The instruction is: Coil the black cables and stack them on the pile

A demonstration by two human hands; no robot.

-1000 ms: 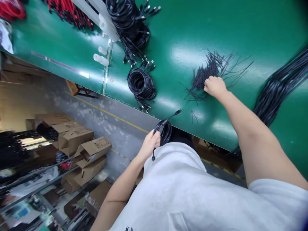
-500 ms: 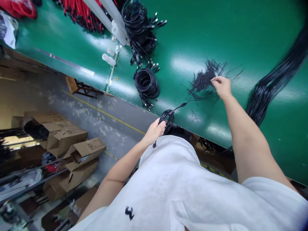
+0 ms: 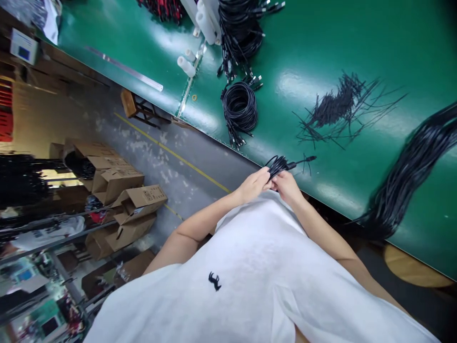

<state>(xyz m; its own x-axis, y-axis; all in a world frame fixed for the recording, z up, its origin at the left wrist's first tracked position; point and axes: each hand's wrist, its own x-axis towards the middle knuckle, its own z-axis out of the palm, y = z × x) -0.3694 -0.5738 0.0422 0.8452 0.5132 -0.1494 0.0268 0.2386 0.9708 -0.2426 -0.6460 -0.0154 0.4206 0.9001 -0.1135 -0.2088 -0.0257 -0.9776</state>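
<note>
In front of my belly, at the table's edge, is a coiled black cable [image 3: 277, 166], with its plug end sticking out to the right over the table. My left hand [image 3: 253, 186] is closed around the coil's left side. My right hand [image 3: 288, 186] touches the lower right of the coil, fingers pinched together; what lies between them is hidden. Farther up the table lies a loose pile of thin black ties [image 3: 337, 104], with a few strays close to the cable's plug.
A bundle of coiled cables [image 3: 240, 107] sits on the green table [image 3: 357, 38], with a bigger cable heap [image 3: 243, 33] behind it. Long black cables [image 3: 403, 176] hang over the edge at right. White spools [image 3: 186, 66], a stool [image 3: 134, 105] and cardboard boxes [image 3: 139, 202] are at left.
My right hand has left the pile of ties and come down to the coil beside my left hand. The coil has turned in my left hand. The view has shifted.
</note>
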